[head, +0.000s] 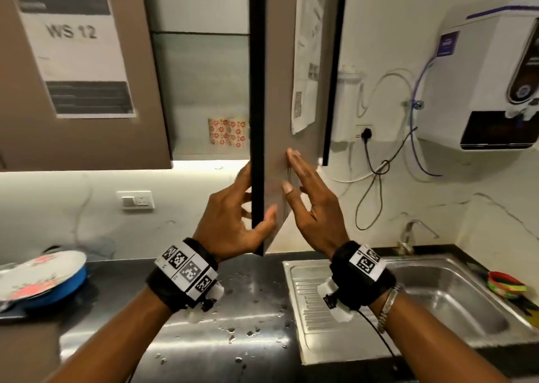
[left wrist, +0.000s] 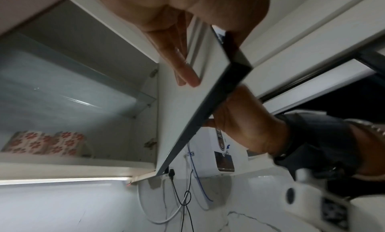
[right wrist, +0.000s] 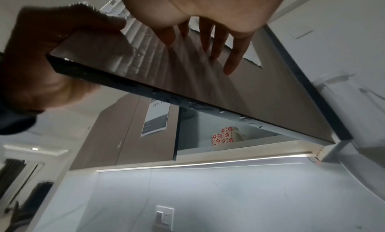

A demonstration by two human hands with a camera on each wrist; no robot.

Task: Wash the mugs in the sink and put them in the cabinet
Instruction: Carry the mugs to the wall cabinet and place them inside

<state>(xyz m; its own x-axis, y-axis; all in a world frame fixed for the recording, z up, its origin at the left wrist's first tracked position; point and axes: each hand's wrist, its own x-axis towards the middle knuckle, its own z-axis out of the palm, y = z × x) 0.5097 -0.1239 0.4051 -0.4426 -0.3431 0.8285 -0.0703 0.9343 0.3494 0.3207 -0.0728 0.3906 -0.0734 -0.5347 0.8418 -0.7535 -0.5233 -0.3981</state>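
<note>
Two white mugs with red flowers (head: 227,131) stand side by side on the lowest shelf of the open wall cabinet; they also show as mugs (left wrist: 43,143) and mugs (right wrist: 225,135). The brown cabinet door (head: 277,91) stands edge-on towards me. My left hand (head: 258,199) pinches its lower free corner, thumb on the outer face and fingers (left wrist: 185,70) on the white inner face. My right hand (head: 294,175) lies flat on the outer face with straight fingers (right wrist: 229,59). Neither hand holds a mug.
The steel sink (head: 437,289) with its tap (head: 408,234) is below right, no mug visible in it. A flowered plate on a blue bowl (head: 43,274) sits on the wet counter at left. A water purifier (head: 495,76) and cables hang on the right wall. Coloured scrubbers (head: 507,285) lie beside the sink.
</note>
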